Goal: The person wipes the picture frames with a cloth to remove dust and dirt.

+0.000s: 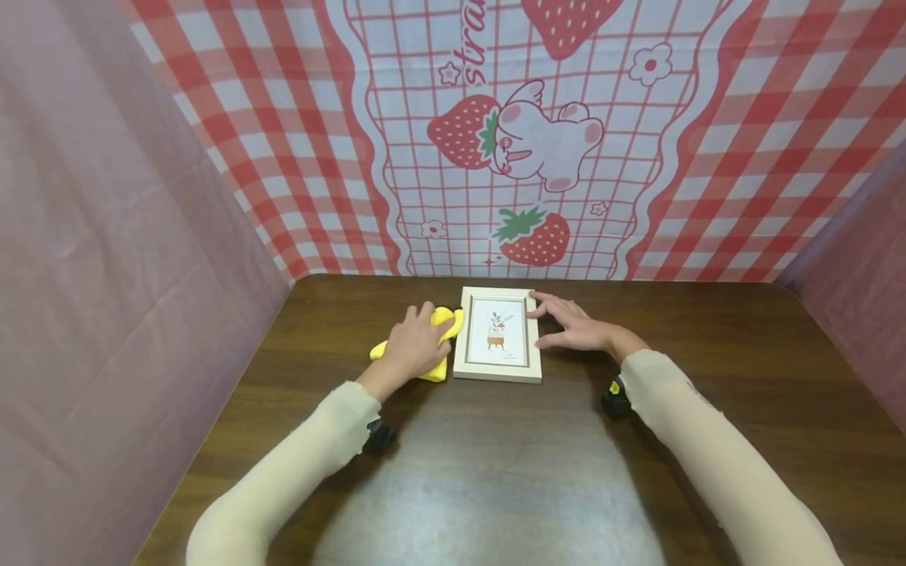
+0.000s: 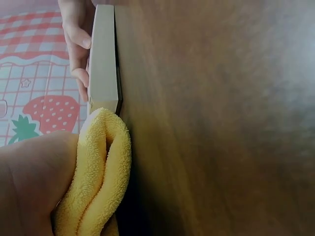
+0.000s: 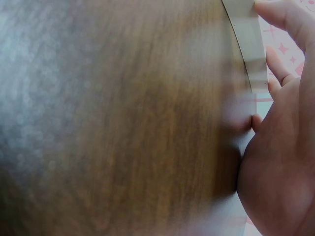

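A cream picture frame [image 1: 498, 373] lies face up on the table, showing a print of a potted plant [image 1: 496, 334]. To its left, my left hand [image 1: 410, 346] grips a folded yellow cloth [image 1: 435, 371] against the tabletop. The cloth's looped edge [image 2: 106, 147] comes right up to the frame's side in the left wrist view; part of it is hidden under the palm. My right hand [image 1: 576, 326] rests its thumb and fingertips along the frame's right edge, with the fingers spread. The right wrist view catches only a corner of the frame [image 3: 248, 39] beside the thumb.
The dark brown wooden table [image 1: 481, 472] reaches back to a red-checked strawberry-print curtain [image 1: 538, 157]. Pinkish cloth [image 1: 141, 259] hangs at the left side, and more [image 1: 856, 251] at the right. Small black devices [image 1: 616, 401] are worn at both wrists.
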A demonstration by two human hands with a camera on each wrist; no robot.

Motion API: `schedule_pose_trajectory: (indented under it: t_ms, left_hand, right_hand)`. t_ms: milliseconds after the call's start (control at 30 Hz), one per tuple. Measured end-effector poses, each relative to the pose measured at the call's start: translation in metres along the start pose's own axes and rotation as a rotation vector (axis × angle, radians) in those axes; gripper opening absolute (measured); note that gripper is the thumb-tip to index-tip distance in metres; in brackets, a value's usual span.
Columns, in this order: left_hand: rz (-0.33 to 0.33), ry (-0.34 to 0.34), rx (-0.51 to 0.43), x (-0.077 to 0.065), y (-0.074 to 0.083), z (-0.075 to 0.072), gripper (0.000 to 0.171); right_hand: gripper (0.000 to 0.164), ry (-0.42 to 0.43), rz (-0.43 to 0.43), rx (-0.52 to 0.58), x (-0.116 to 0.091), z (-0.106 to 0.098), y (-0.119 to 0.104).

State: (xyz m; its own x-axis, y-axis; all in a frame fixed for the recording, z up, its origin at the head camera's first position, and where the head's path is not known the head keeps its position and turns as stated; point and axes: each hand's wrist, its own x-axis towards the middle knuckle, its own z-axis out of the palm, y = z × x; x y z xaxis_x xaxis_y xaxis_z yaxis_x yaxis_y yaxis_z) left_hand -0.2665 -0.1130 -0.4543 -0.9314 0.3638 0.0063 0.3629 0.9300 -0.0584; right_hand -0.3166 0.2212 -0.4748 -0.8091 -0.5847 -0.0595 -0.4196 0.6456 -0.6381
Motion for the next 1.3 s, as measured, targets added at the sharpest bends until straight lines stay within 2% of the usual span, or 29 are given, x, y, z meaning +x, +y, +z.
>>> schedule_pose_trajectory:
  t_ms: [800,967,1300]
  left_hand:
    - [0.098,0.134,0.027,-0.060,0.006,0.005,0.047]
    - [0.102,0.148,0.037,-0.064,0.007,0.005,0.047]
    - [0.086,0.144,0.009,-0.062,0.005,0.007,0.047]
  right_hand:
    - [0.047,0.006,-0.008,-0.011,0.001,0.001,0.002]
    - [0.047,0.009,-0.007,-0.009,0.000,0.000,0.001]
    - [0.046,0.007,-0.007,-0.010,0.001,0.001,0.002]
